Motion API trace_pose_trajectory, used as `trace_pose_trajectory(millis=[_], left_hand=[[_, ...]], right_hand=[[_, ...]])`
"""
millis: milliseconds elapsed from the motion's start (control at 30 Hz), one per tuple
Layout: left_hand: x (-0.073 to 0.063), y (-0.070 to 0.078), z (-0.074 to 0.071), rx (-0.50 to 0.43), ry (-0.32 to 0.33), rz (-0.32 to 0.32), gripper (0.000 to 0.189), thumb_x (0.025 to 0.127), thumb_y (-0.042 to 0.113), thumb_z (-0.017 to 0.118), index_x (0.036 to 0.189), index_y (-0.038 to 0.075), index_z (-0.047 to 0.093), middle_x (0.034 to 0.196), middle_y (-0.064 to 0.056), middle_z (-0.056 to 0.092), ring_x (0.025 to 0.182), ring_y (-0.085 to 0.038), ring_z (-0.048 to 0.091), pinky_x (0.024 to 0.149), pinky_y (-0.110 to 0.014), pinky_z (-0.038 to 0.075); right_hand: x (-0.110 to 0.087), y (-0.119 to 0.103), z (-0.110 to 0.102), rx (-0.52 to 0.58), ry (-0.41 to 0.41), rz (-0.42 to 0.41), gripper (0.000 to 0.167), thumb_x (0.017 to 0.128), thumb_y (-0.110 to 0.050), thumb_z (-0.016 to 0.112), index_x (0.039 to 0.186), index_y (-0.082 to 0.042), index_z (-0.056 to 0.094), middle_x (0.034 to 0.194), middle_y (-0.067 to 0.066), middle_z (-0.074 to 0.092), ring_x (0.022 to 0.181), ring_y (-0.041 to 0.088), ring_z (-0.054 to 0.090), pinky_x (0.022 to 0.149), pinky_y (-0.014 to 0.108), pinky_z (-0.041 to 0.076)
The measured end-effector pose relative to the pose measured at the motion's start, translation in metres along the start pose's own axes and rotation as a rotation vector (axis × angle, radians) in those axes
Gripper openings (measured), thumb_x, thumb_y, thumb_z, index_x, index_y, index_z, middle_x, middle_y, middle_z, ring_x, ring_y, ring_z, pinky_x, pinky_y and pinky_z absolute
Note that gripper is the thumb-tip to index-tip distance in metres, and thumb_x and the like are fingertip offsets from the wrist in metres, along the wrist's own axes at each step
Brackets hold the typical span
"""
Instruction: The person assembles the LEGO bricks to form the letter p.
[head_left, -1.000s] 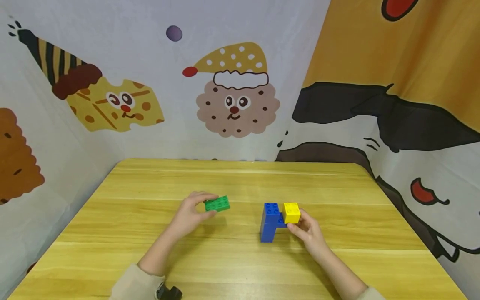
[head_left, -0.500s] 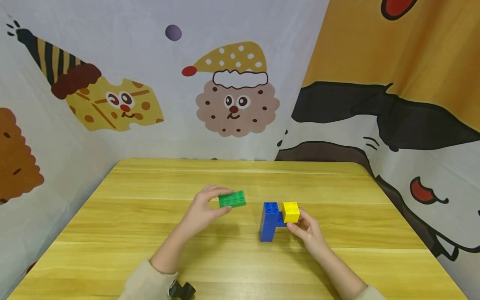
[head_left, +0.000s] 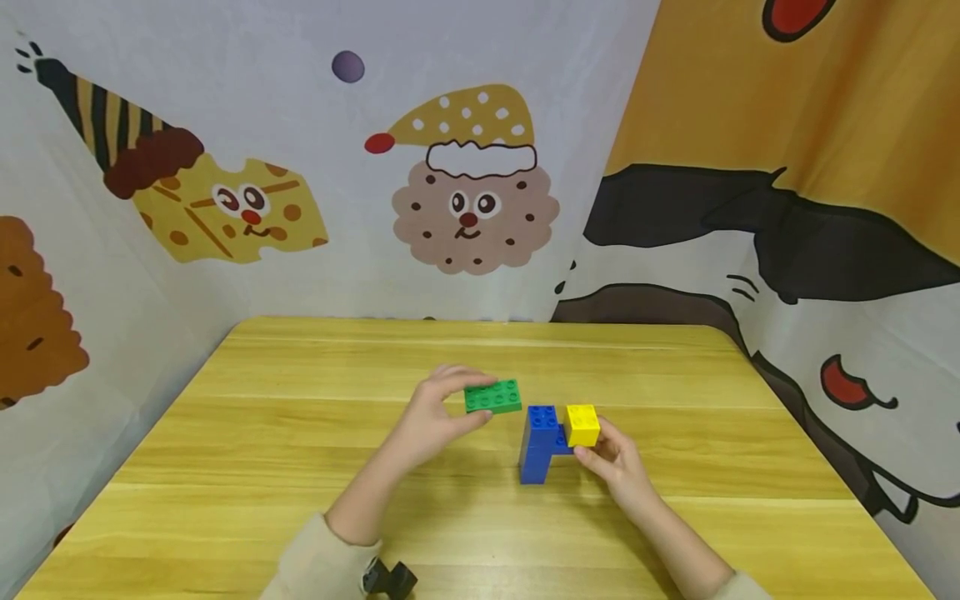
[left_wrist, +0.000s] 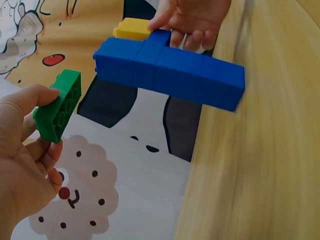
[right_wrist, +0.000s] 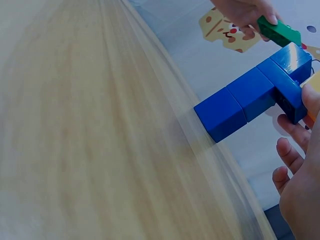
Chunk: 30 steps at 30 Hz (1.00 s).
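Observation:
My left hand [head_left: 432, 419] pinches a green building block [head_left: 492, 397] between thumb and fingers, holding it in the air with its studs up. Just right of it stands a column of stacked blue blocks [head_left: 536, 446], studs on top. One blue block [right_wrist: 288, 97] juts sideways from the column below its top. A yellow block [head_left: 582, 426] sits on this arm's outer end. My right hand [head_left: 619, 467] grips the yellow block from the right, thumb in front. In the left wrist view a gap shows between the green block [left_wrist: 59, 106] and the blue column [left_wrist: 170, 72].
The blocks are over a wooden table [head_left: 300, 367] with light and dark grain. Behind it hangs a cloth [head_left: 300, 100] printed with cartoon food and an animal face. A small black device [head_left: 390, 578] is strapped at the left wrist.
My left hand has carried the green block to the right and slightly up, closer to the blue column. My right hand and the blue and yellow blocks have stayed in place.

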<state>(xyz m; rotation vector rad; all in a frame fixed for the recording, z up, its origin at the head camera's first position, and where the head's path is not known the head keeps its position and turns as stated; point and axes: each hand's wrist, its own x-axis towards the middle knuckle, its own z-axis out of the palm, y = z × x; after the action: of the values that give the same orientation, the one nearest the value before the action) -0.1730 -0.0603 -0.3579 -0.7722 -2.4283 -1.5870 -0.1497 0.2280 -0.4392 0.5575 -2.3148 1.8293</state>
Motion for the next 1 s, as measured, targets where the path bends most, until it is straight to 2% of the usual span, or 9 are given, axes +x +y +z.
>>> trace_pose_trajectory(millis=[333,633,1000], left_hand=[[0.006,0.014,0.012,-0.045,0.003,0.02,0.04,0.079,0.009,0.078,0.116,0.019,0.069,0.119,0.01,0.06,0.118,-0.015,0.045,0.097,-0.056,0.033],[0.015,0.024,0.028,-0.08,-0.017,0.096,0.039,0.078,0.009,0.079,0.115,0.019,0.07,0.116,0.01,0.061,0.115,-0.013,0.046,0.097,-0.052,0.034],[0.02,0.031,0.044,-0.066,-0.061,0.096,0.039,0.08,0.012,0.078,0.118,0.015,0.069,0.116,0.012,0.061,0.114,-0.011,0.046,0.095,-0.048,0.037]], right_hand=[[-0.001,-0.002,0.0,-0.002,0.0,0.011,0.036,0.091,-0.002,0.059,0.126,0.006,0.053,0.111,0.006,0.063,0.101,0.016,0.059,0.085,0.027,0.046],[-0.001,0.001,0.0,0.011,-0.014,0.007,0.036,0.092,-0.002,0.059,0.126,0.006,0.053,0.113,0.007,0.063,0.102,0.017,0.059,0.087,0.027,0.046],[0.0,0.0,-0.001,0.046,-0.034,-0.028,0.035,0.092,0.001,0.057,0.126,0.007,0.052,0.113,0.005,0.064,0.101,0.017,0.06,0.085,0.027,0.047]])
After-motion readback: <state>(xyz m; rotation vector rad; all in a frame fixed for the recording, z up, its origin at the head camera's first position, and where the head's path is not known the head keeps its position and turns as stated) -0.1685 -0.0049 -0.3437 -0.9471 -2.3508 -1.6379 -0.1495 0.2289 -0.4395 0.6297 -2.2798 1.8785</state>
